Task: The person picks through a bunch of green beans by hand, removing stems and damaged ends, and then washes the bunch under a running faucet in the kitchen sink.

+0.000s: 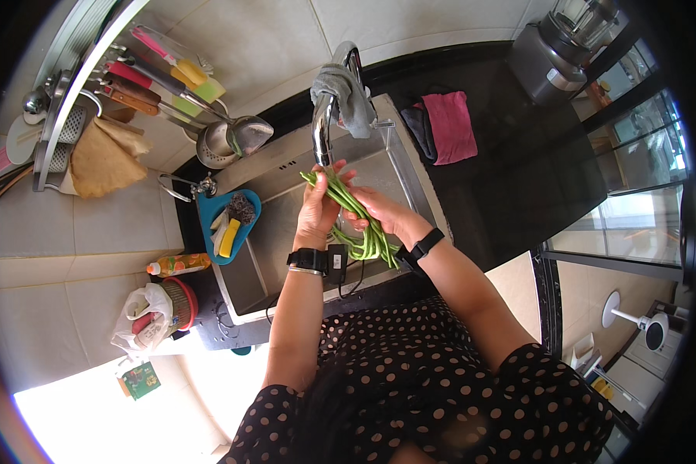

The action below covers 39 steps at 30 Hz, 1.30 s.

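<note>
A bunch of long green beans (373, 239) slants across both hands above the stainless steel sink (278, 229). My left hand (316, 213) grips the upper end, thumb across the stalks. Farther down the bunch, my right hand (385, 213) has its fingers curled beneath the beans, partly hidden by them. Below the hands, the loose lower ends bend and hang over the basin. The spout of a chrome faucet (323, 130) comes down just above the left fingertips; whether water runs from it is hard to tell.
A grey cloth (348, 95) hangs over the faucet. Left of the basin, a blue corner tray (249, 232) carries a yellow sponge (228, 238) and a scouring pad (240, 209). Utensils hang above. A pink cloth (451, 127) and a blender (548, 61) stand on the right counter (516, 180).
</note>
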### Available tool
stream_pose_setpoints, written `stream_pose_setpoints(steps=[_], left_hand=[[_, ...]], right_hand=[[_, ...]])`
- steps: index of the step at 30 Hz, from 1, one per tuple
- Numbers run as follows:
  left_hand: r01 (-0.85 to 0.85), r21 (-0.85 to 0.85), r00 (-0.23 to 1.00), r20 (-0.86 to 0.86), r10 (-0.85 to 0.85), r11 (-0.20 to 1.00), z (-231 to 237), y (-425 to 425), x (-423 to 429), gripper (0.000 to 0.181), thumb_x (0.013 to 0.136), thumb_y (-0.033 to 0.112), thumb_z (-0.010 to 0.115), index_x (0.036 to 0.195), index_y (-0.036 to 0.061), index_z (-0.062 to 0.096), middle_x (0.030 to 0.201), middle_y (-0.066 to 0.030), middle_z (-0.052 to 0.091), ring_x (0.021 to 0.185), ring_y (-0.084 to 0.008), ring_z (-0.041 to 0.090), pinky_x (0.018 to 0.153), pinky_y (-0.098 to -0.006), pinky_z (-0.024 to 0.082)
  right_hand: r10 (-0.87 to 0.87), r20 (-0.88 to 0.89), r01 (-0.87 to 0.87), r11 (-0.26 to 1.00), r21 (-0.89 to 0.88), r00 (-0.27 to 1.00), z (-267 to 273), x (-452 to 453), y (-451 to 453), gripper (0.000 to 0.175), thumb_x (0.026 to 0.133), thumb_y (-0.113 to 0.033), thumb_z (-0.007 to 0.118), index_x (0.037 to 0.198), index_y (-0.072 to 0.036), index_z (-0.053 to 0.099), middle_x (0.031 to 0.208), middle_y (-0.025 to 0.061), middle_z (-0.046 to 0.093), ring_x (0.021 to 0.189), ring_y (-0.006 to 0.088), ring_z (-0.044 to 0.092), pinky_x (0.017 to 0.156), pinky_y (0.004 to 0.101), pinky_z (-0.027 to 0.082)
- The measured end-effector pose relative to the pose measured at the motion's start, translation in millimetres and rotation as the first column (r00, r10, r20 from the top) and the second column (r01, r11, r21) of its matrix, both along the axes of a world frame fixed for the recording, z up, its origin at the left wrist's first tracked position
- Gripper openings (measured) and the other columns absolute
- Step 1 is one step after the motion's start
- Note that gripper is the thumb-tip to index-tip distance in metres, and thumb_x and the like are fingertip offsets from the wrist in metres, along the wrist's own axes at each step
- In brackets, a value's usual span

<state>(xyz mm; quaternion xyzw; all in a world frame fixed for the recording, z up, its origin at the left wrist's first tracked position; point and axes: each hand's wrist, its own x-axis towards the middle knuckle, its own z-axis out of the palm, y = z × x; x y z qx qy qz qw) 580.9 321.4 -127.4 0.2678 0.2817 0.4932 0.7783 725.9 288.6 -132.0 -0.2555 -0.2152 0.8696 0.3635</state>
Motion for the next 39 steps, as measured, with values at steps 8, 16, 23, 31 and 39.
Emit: stream_pose_setpoints(steps=[8,16,23,31,39], left_hand=[[-0.033,-0.14,0.995,0.084,0.045,0.99,-12,8,-2,0.05,0.091,0.052,0.046,0.116,0.0089,0.045,0.109,-0.0142,0.057,0.098,-0.0278,0.058,0.084,-0.0424,0.049],[-0.012,0.025,1.0,-0.012,0.012,1.0,-18,-8,5,0.06,0.083,0.039,0.065,0.125,0.0043,0.042,0.121,-0.0163,0.054,0.116,-0.0294,0.048,0.099,-0.045,0.039],[0.073,-0.191,0.991,-0.097,-0.093,0.979,10,2,4,0.029,0.089,0.025,0.056,0.105,0.0012,0.051,0.115,-0.0186,0.059,0.093,-0.0233,0.059,0.082,-0.0377,0.049],[-0.211,-0.051,0.977,-0.015,0.211,0.976,47,6,3,0.015,0.092,0.02,0.057,0.083,0.0082,0.051,0.067,-0.0001,0.047,0.066,-0.0175,0.052,0.068,-0.0351,0.047],[-0.341,0.079,0.938,-0.038,0.345,0.937,105,9,-1,0.028,0.092,0.027,0.056,0.072,0.0139,0.043,0.064,0.0041,0.035,0.058,-0.0111,0.037,0.065,-0.0307,0.041]], right_hand=[[-0.051,0.132,0.045,0.998,0.048,0.99,-12,-4,-1,0.025,0.099,-0.03,0.04,0.097,-0.008,0.051,0.066,0.0033,0.051,0.048,0.0095,0.044,0.043,0.0227,0.036],[-0.163,0.49,-0.013,0.942,0.336,0.856,-6,-13,8,0.026,0.098,-0.027,0.04,0.099,-0.003,0.051,0.064,0.0046,0.051,0.049,0.0116,0.047,0.046,0.0248,0.038],[-0.228,0.652,-0.047,0.926,0.376,0.723,-2,-11,4,0.033,0.097,-0.03,0.042,0.099,0.002,0.05,0.068,0.0094,0.057,0.056,0.0152,0.057,0.051,0.029,0.046],[-0.391,0.59,-0.194,0.695,0.693,0.706,-14,-3,6,0.049,0.067,-0.021,0.079,0.107,-0.004,0.056,0.091,0.0143,0.066,0.083,0.0245,0.061,0.08,0.0335,0.046],[-0.326,0.621,-0.162,0.785,0.598,0.713,-34,-1,18,0.041,0.071,-0.013,0.076,0.107,-0.005,0.06,0.087,0.0101,0.067,0.074,0.0181,0.06,0.071,0.0319,0.048]])
